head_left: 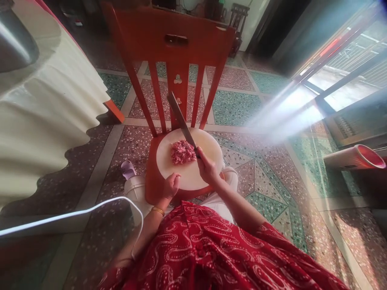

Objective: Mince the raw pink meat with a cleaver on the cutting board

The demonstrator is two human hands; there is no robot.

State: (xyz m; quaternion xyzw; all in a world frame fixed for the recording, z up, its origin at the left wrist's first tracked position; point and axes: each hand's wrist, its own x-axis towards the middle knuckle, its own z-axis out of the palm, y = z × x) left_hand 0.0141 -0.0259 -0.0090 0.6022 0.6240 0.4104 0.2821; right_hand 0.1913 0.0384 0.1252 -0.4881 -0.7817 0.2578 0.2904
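A kitchen knife (183, 123) is in my right hand (208, 168), its fingers wrapped round the dark handle. The blade slants up and away to the left, over the minced meat (183, 152). This pink-red meat lies in a rough flat pile on a round, pale cutting board (193, 179). Curled into a fist, my left hand (171, 186) is at the board's near left edge, and nothing shows in its fingers. The board rests on the seat of a red-brown wooden chair (152, 177).
A table with a cream cloth (51, 112) stands at the left, a metal pot (16, 38) on it. A white cable (75, 212) crosses the lower left. My knees flank the chair seat. A pale bin (347, 158) lies tipped on the floor at the right, near a bright doorway.
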